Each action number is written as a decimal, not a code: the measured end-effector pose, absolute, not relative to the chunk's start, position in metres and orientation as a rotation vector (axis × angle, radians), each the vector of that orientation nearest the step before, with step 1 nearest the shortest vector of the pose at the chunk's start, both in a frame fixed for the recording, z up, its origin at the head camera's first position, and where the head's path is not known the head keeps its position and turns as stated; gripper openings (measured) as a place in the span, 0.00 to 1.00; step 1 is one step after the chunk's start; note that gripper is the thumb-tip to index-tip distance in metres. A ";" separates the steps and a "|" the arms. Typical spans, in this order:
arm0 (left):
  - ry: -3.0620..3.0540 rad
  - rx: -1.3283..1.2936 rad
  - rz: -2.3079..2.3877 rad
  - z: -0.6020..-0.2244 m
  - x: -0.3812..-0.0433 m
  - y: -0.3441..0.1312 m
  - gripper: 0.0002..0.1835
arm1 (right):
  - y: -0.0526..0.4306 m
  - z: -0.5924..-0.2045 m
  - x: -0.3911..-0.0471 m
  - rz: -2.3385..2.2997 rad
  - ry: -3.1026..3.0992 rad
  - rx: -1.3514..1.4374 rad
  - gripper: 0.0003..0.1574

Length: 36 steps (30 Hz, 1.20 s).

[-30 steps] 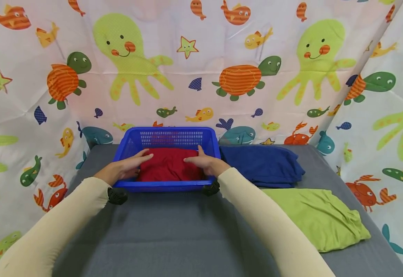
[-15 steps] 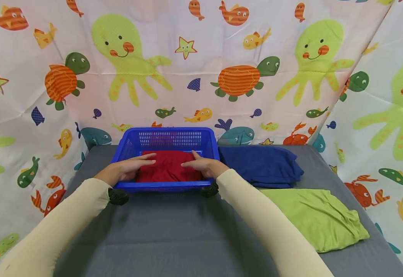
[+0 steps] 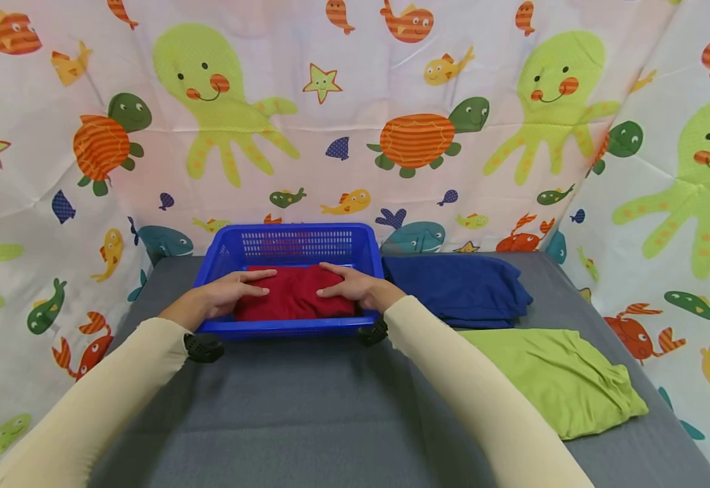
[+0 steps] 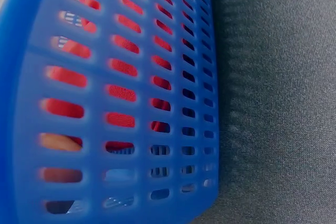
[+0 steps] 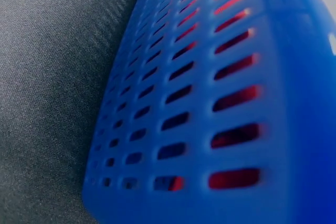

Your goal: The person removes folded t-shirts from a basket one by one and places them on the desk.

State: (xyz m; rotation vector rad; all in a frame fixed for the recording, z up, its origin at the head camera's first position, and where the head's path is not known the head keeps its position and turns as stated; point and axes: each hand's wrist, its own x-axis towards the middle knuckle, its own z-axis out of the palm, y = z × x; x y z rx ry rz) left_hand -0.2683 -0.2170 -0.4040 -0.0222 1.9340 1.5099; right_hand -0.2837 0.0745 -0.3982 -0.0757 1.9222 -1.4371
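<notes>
A folded red cloth (image 3: 293, 291) lies inside a blue plastic basket (image 3: 287, 327) with slotted walls. My left hand (image 3: 226, 293) rests at the cloth's left end, with its thumb and a forefinger laid straight over the top. At the right end, my right hand (image 3: 357, 288) touches the cloth in the same way. Its other fingers and those of the left hand are hidden down beside the cloth. Through the slots in the left wrist view I see red fabric (image 4: 122, 67) and a bit of finger (image 4: 59, 142). Only red cloth (image 5: 235, 178) shows through the slots in the right wrist view.
A folded navy cloth (image 3: 452, 288) sits just right of the basket. Nearer to me lies a folded lime-green cloth (image 3: 565, 379), partly behind the right sleeve. Grey fabric (image 3: 281, 420) covers the table. A sea-animal printed curtain (image 3: 342, 169) stands behind and on both sides.
Both hands have settled lower onto the red cloth, which is more wrinkled near the right hand. The basket and other cloths stay put; the head view has shifted slightly.
</notes>
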 end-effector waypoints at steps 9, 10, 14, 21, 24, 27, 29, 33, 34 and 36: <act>1.995 0.000 1.508 -0.403 -0.267 -0.217 0.36 | 0.078 -0.397 -0.281 -1.473 1.929 -0.078 0.49; 2.004 -0.002 1.507 -0.403 -0.267 -0.217 0.36 | 0.078 -0.397 -0.281 -1.478 1.930 -0.078 0.48; 2.015 -0.004 1.524 -0.401 -0.266 -0.218 0.36 | 0.078 -0.397 -0.281 -1.507 1.949 -0.073 0.47; 2.029 0.005 1.559 -0.396 -0.265 -0.217 0.36 | 0.081 -0.398 -0.280 -1.546 1.967 -0.084 0.46; 2.036 0.011 1.578 -0.393 -0.263 -0.219 0.36 | 0.082 -0.397 -0.279 -1.573 1.946 -0.096 0.46; 2.043 0.012 1.604 -0.389 -0.261 -0.221 0.36 | 0.082 -0.394 -0.279 -1.601 1.928 -0.101 0.45; 2.042 0.010 1.627 -0.386 -0.260 -0.222 0.36 | 0.083 -0.392 -0.279 -1.613 1.922 -0.103 0.45; 2.036 0.017 1.670 -0.382 -0.260 -0.224 0.37 | 0.086 -0.388 -0.280 -1.625 1.933 -0.120 0.44; 2.033 0.024 1.681 -0.380 -0.259 -0.224 0.37 | 0.086 -0.386 -0.280 -1.627 1.937 -0.124 0.44; 2.030 0.031 1.697 -0.378 -0.258 -0.224 0.37 | 0.087 -0.384 -0.280 -1.639 1.941 -0.130 0.44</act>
